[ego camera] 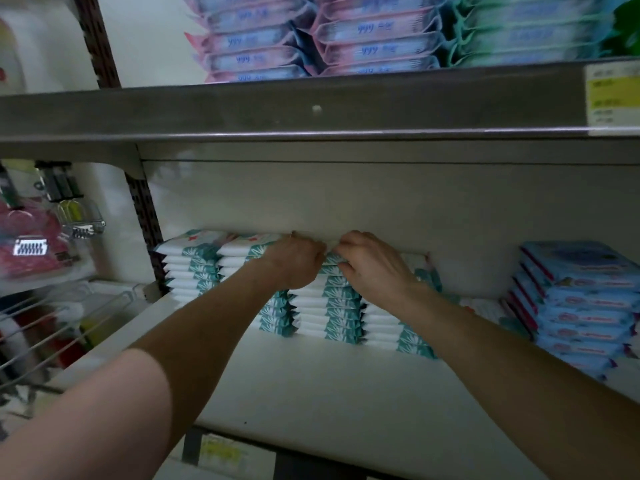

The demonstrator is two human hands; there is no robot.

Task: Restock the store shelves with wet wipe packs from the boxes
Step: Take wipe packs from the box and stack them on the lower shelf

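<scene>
Nearest is the front part of the white shelf board [311, 393], with a blurred yellowish price tag [221, 452] below its lip. Both bare forearms cross the board, angled up and in toward the teal-and-white stacks [341, 317] of wet wipe packs, the landmark here. The stacks stand toward the back of the board, several columns side by side and touching. The column just right of the hands is lower.

Left of the stacks:
- a slotted upright [143, 216] just beside the leftmost column
- further out, a wire basket [52, 327] low down
- hanging pink goods [31, 251] above the basket, blurred

Right of the stacks:
- a low pile [485, 308], partly hidden by the right forearm
- a leaning stack of blue packs [581, 306], apart from the teal ones

Above the stacks there is a gap, then the grey upper shelf [277, 112] overhanging them, with a yellow label [611, 95] at its right end. On that shelf are pink-and-blue packs [256, 39] and green packs [519, 29], both blurred.

The left hand [294, 261] and right hand [374, 268] sit together on top of the tallest middle column, knuckles up, almost touching each other. Both hands have fingers curled down, gripping the top pack [332, 259] from its left and right ends. The fingertips are hidden and the thumbs are unclear. The top pack lies flat on that column.
</scene>
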